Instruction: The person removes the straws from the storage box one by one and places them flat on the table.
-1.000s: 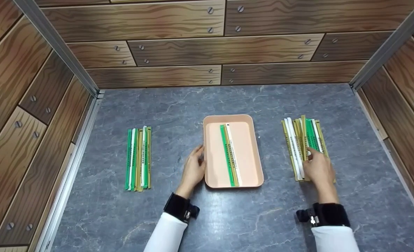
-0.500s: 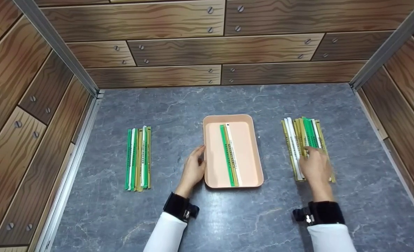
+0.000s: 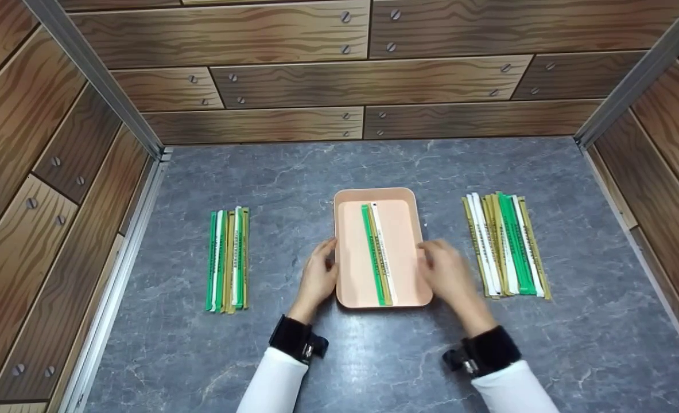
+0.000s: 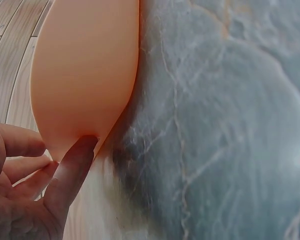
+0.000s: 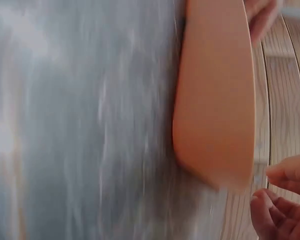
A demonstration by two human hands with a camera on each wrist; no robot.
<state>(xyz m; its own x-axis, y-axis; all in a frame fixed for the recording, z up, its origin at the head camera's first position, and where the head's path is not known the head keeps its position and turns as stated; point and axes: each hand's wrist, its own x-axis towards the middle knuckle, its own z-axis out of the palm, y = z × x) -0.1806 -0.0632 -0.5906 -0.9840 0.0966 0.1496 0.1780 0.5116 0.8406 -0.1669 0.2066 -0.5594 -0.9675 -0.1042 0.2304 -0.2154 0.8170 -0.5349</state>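
In the head view a pale pink tray lies in the middle. Three long, slim printed sticks, green, gold and white, lie side by side in it. My left hand touches the tray's left side; the left wrist view has its thumb against the outer wall, fingers near the rim. At the tray's right edge is my right hand, holding nothing. Its fingers are loosely bent beside the wall in the right wrist view.
A row of green, white and gold sticks lies left of the tray. A wider row of such sticks lies to the right. Wood-patterned panels enclose the grey marbled tabletop at the back and sides.
My right hand has left the right row of sticks and moved left to the tray's right edge. The green sticks there now show fully. My left hand has stayed at the tray.
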